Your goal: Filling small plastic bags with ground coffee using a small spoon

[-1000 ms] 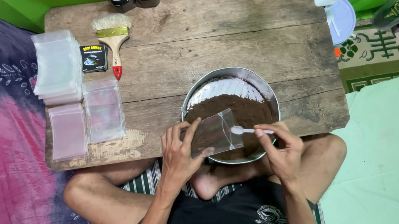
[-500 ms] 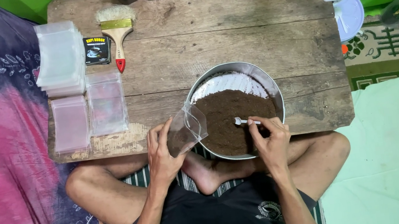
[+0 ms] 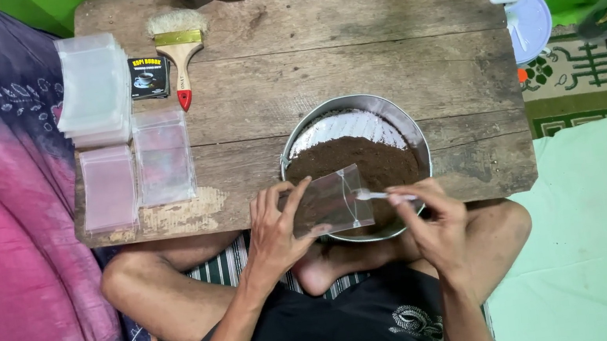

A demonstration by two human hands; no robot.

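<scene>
The left hand holds a small clear bag over the near edge of the metal bowl. Its fingers are closed on the bag's left side, pinching it so the mouth faces right. The right hand holds a little white spoon, thumb and fingers closed on the handle, with the scoop end right at the bag's mouth.

The bowl sits on the wooden table and holds brown powder.

To do this well, the bag's mouth should be kept wide open and right above the bowl, so any powder that falls lands back in it. The spoon should go in level and tip slowly.

Both arms come up from the lap, elbows bent, wrists close together above the crossed legs. More empty bags lie at the table's left end, beside a paint brush.
</scene>
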